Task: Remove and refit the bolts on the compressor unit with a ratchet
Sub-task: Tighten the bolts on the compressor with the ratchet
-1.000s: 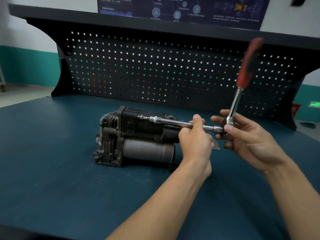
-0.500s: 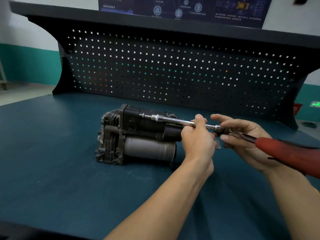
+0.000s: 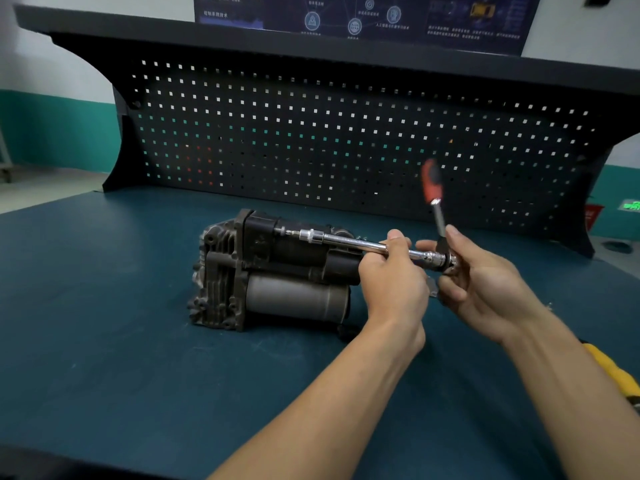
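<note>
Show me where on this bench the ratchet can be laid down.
Widest bare mat: left of the compressor, out to the bench's left edge. Also the near stretch in front of it, and a strip between it and the pegboard. Crowded: right of the compressor, where left hand and right hand hold the ratchet; a yellow tool lies at the right edge.

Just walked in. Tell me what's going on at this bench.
A person is working on the compressor unit, which lies on the blue bench top. The left-hand grip is wrapped round a long extension bar whose far tip meets the top of the unit. The right-hand grip holds the ratchet at its head, on the bar's near end, with the red handle standing up and blurred. Whether it is loosening or tightening cannot be told.
</note>
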The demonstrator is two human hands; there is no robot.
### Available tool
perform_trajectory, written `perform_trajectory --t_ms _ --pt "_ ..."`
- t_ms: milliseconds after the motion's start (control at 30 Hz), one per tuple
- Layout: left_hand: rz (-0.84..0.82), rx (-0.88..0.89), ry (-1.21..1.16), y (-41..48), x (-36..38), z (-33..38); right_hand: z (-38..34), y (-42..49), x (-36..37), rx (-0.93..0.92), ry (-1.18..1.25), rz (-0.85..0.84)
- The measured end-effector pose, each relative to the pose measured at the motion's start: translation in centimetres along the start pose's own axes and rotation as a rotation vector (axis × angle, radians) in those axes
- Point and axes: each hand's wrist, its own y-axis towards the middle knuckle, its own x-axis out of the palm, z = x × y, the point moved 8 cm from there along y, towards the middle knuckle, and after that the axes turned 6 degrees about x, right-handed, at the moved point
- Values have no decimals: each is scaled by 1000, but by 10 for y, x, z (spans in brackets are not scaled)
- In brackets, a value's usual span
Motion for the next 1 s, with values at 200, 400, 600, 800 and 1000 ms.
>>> perform_trajectory --t_ms 200,400,600,800,1000 --pt "29 -12 5 0 -2 -3 16 1 2 193 -22 -95" --pt "15 -22 -12 -1 -2 -3 -5 0 -5 -19 -50 -136" --pt "-19 -20 6 -1 -1 -4 -24 -8 -7 -251 -171 -165" --pt "-37 -13 -36 2 2 -1 -34 -18 -4 -426 -284 -167" --pt "-54 -24 -33 4 1 -6 -30 -24 2 -505 -427 -272"
